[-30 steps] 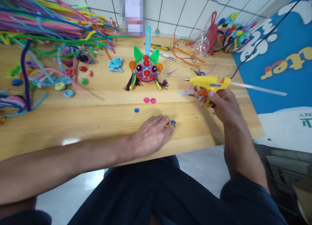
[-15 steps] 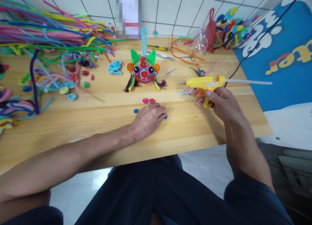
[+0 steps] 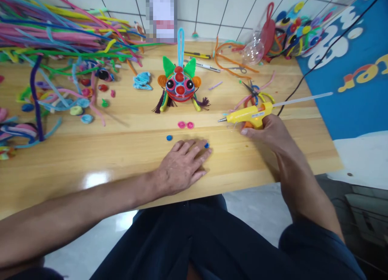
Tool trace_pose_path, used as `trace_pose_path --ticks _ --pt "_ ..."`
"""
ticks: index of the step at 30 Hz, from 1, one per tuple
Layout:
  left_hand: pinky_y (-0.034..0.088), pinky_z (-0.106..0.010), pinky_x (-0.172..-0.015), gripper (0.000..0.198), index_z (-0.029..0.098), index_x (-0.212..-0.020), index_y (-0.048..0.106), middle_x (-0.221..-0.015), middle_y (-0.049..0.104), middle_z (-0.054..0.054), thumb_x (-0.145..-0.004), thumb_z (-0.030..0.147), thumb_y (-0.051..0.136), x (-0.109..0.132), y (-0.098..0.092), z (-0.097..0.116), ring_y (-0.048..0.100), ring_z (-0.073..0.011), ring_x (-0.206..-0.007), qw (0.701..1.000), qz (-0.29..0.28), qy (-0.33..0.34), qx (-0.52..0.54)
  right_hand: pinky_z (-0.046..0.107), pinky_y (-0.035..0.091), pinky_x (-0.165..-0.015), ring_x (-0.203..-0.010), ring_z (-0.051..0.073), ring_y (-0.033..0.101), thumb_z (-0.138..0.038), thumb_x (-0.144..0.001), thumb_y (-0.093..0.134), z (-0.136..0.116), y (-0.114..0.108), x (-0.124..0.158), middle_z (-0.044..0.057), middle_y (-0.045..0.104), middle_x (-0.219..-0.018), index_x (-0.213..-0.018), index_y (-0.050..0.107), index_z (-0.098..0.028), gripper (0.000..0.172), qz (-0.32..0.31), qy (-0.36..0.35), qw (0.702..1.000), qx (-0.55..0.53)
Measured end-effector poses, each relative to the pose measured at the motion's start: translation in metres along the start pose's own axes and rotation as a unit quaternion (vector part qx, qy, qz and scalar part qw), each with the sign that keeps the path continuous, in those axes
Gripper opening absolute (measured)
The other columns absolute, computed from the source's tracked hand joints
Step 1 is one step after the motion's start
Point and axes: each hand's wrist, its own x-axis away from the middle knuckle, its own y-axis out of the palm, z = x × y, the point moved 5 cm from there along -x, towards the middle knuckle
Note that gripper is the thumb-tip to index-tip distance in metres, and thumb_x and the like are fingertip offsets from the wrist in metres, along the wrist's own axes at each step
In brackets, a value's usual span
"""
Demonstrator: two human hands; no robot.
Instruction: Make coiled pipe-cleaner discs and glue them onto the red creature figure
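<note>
My left hand point(image 3: 183, 164) lies palm down on the wooden table, fingers spread, right beside a small blue coil point(image 3: 206, 145); whether a fingertip touches it I cannot tell. Another blue coil point(image 3: 169, 138) rests to the upper left of that hand. Two pink coils point(image 3: 185, 125) sit side by side beyond the fingers. In my right hand point(image 3: 266, 130) is a yellow hot glue gun point(image 3: 247, 116), its metal nozzle pointing left and a clear glue stick point(image 3: 303, 99) sticking out behind. Farther back stands a colourful pipe-cleaner animal head point(image 3: 180, 85) with green ears and a blue loop.
Pipe cleaners point(image 3: 69, 37) are heaped at the back left, with loose coils below them. A light blue bundle point(image 3: 142, 81), a yellow cutter point(image 3: 197, 55), a pen point(image 3: 204, 65) and pliers point(image 3: 251, 90) lie farther back. A black cord point(image 3: 303, 75) runs down the right side.
My left hand has opened from a bunched pose and drawn slightly toward me, uncovering the blue coil. My right hand has lowered the glue gun a little, its nozzle now tilted downward.
</note>
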Motion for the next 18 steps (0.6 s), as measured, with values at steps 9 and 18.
trace_pose_path --ticks 9,18 --pt "0.048 -0.051 -0.102 0.052 0.015 -0.15 0.057 -0.15 0.063 -0.013 -0.105 0.041 0.055 -0.003 0.003 -0.003 0.058 -0.0352 -0.127 1.0 0.007 -0.012 0.028 0.044 0.065 -0.083 -0.096 0.028 0.075 -0.032 -0.074 0.089 -0.008 0.018 0.005 0.003 0.079 -0.098 -0.096 0.078 -0.028 0.025 0.015 -0.044 0.997 -0.054" --pt "0.053 -0.052 -0.103 0.037 0.006 -0.131 0.065 -0.127 0.067 -0.021 -0.105 0.026 0.048 -0.008 -0.013 -0.028 0.061 -0.0331 -0.12 0.986 0.068 -0.07 0.137 0.05 0.067 -0.085 -0.104 0.032 0.074 -0.044 -0.073 0.091 -0.006 0.016 0.001 0.004 0.08 -0.097 -0.101 0.079 -0.028 0.034 0.009 -0.054 0.997 -0.058"
